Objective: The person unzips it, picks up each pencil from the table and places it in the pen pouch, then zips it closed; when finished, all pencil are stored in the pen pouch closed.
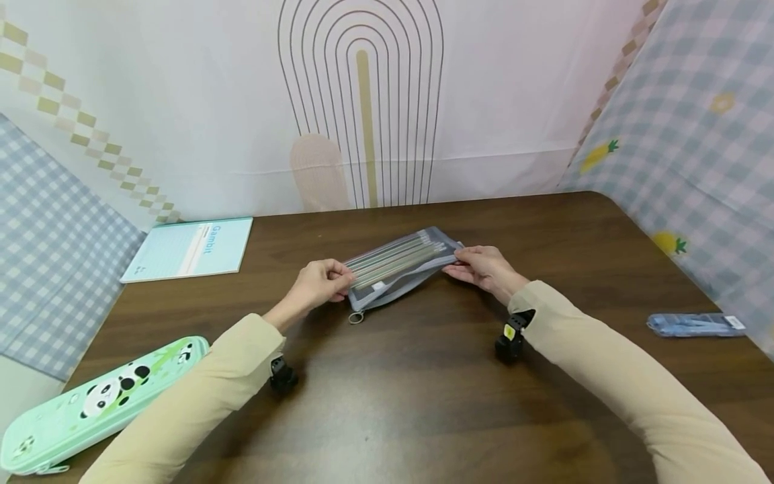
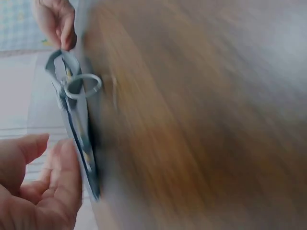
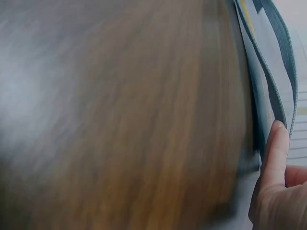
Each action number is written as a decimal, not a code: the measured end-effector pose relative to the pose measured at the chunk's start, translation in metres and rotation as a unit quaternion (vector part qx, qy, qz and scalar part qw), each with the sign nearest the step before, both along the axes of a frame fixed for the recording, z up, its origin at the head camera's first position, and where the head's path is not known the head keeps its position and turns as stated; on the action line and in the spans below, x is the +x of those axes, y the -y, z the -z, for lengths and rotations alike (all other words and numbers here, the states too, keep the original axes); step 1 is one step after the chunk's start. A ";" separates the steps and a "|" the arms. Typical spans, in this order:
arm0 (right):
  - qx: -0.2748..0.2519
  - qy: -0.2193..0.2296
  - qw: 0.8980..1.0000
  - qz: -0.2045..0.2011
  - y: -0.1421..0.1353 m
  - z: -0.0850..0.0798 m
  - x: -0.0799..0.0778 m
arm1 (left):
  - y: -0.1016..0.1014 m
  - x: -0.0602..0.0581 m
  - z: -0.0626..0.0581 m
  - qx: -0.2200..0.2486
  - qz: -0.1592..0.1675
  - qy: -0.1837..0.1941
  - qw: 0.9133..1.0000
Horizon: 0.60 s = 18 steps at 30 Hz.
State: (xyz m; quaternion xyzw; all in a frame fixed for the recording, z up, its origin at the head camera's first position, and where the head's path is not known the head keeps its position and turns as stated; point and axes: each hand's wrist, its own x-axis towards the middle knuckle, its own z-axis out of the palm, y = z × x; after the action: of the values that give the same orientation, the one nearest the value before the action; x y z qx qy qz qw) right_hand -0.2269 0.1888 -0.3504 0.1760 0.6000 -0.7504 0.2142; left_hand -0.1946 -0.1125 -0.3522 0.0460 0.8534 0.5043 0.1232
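A grey see-through zip pencil pouch with several pencils inside is between my hands, over the middle of the table. At its left end, my left hand holds the pouch by the edge with curled fingers; in the left wrist view the thumb tip shows slightly apart from them. My right hand pinches the right end near the zip, its index finger along the zip edge. The zip side gapes in the right wrist view. A metal ring hangs from the near left corner.
A green panda pencil case lies at the lower left beside my left sleeve. A pale blue notebook rests at the back left. Near the right table edge is a small blue packet. Patterned cloth surrounds the brown table.
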 end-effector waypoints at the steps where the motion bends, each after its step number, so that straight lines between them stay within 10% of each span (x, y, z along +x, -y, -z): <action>1: 0.002 0.000 1.000 0.002 -0.003 0.002 -0.001 | 0.002 0.001 0.001 0.007 -0.001 0.020 1.000; 6: -0.028 -0.008 1.000 0.002 -0.017 0.018 -0.009 | 0.007 0.003 0.004 0.027 0.018 0.077 0.996; 10: -0.010 0.009 1.000 0.008 -0.013 0.000 0.004 | 0.005 0.003 0.007 0.080 0.021 0.111 0.990; 18: 0.020 -0.003 1.000 0.004 -0.016 -0.004 0.009 | -0.003 0.000 0.012 0.213 -0.021 0.188 0.959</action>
State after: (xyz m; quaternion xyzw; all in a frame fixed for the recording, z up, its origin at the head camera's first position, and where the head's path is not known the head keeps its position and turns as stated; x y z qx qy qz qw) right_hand -0.2176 0.2045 -0.3467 0.1802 0.6147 -0.7396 0.2064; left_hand -0.1949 -0.1098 -0.3640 -0.0421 0.6886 0.6762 0.2585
